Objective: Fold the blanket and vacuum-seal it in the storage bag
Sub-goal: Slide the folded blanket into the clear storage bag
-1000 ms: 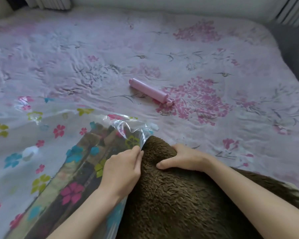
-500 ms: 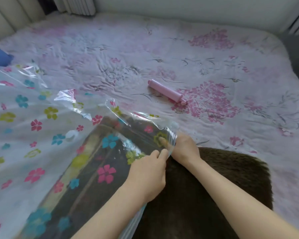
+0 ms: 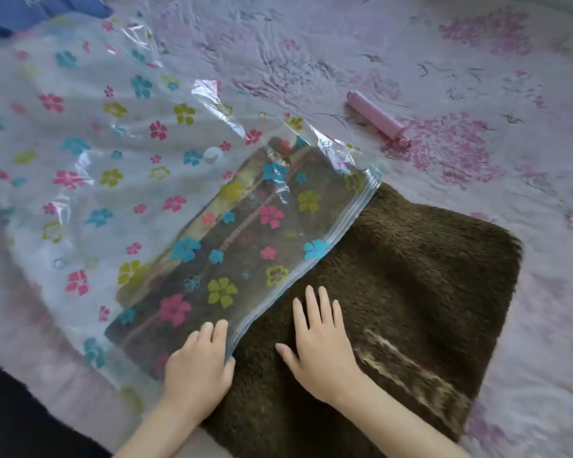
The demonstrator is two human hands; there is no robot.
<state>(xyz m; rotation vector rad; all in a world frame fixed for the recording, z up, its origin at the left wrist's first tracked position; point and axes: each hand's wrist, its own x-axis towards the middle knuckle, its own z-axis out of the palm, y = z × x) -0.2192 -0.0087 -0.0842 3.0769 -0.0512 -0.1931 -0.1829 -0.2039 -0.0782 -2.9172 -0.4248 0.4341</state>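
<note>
A folded brown fleece blanket (image 3: 411, 276) lies on the bed, its left half inside a clear storage bag (image 3: 90, 133) printed with coloured flowers. The bag's blue-edged mouth (image 3: 338, 233) runs diagonally across the blanket. My left hand (image 3: 197, 365) grips the near end of the bag's mouth, thumb at the edge and fingers curled on the plastic. My right hand (image 3: 321, 348) rests flat on the bare blanket just right of the mouth, fingers straight and spread.
A pink cylindrical hand pump (image 3: 376, 118) lies on the floral bedspread (image 3: 460, 54) beyond the blanket. A blue cloth (image 3: 30, 11) sits at the top left corner. The bed's dark near edge (image 3: 20, 418) is at the bottom left.
Both hands have moved from the far corner of the bag's mouth down to its near end. The right hand came out from under the plastic and now lies flat on the blanket.
</note>
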